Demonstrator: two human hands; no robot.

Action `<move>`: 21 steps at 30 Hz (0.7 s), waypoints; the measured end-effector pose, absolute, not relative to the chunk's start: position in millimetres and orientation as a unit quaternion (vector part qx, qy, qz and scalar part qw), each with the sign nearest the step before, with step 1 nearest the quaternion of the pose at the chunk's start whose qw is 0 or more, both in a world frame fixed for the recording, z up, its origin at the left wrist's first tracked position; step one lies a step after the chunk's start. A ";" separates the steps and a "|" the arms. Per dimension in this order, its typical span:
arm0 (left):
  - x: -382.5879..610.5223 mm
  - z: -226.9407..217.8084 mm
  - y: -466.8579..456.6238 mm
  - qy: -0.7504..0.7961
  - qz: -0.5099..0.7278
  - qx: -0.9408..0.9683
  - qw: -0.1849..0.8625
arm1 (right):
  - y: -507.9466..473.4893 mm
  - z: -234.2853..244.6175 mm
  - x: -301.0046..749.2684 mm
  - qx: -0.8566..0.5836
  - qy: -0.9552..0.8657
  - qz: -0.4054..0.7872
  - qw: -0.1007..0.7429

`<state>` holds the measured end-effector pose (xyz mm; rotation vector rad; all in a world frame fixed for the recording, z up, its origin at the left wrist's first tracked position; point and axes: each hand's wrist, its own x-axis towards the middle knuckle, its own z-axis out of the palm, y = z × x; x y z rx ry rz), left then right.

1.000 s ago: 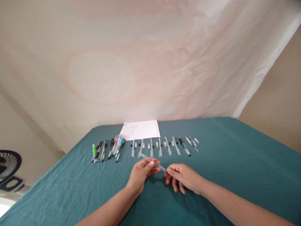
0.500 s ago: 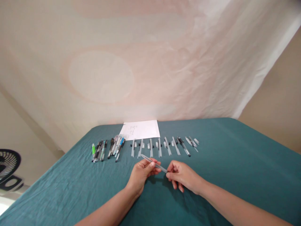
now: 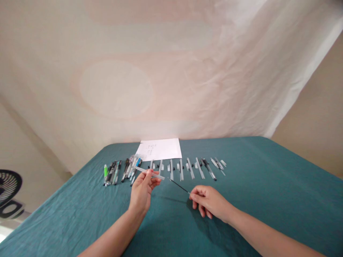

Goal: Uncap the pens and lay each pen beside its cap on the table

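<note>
Cloth (image 3: pixel 66 214): wrinkled. Left hand (image 3: pixel 142 191) pinches a translucent, straight tube (image 3: pixel 158 175); right hand (image 3: pixel 207 200) grips a slim, dark refill (image 3: pixel 179 186).

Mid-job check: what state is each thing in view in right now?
Left hand: closed on the translucent pen barrel
Translucent pen barrel: held, apart from the refill
Right hand: pinching the refill's near end
Dark refill: held, bare, outside the barrel
Row of translucent barrels: lying spaced apart
Left-side pens: lying clustered
White paper: lying flat, written on
Green tablecloth: spread, lightly wrinkled
</note>
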<state>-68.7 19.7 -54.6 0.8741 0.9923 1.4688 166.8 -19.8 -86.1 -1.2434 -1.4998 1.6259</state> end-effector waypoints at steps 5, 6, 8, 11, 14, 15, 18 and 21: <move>-55.3 -55.4 7.5 0.428 0.527 0.405 0.612 | -22.2 -82.8 162.5 -0.456 -0.567 0.604 0.327; -48.1 -57.4 1.4 0.427 0.478 0.428 0.637 | -23.8 -81.3 160.7 -0.451 -0.573 0.601 0.328; -34.7 -61.2 -10.5 0.417 0.404 0.468 0.666 | -28.2 -77.4 157.3 -0.449 -0.592 0.587 0.320; -24.6 -63.8 -20.3 0.408 0.370 0.498 0.670 | -35.0 -70.0 153.5 -0.449 -0.634 0.553 0.301; -26.6 -61.7 -19.5 0.422 0.381 0.499 0.654 | -37.4 -62.9 153.3 -0.444 -0.659 0.537 0.284; -28.2 -60.6 -18.2 0.425 0.388 0.497 0.649 | -36.9 -61.1 154.1 -0.449 -0.658 0.534 0.283; -31.1 -59.2 -15.8 0.428 0.394 0.492 0.648 | -33.5 -58.8 157.1 -0.469 -0.661 0.510 0.288; -28.5 -61.4 -18.2 0.414 0.372 0.501 0.662 | -33.0 -60.5 157.7 -0.441 -0.697 0.498 0.270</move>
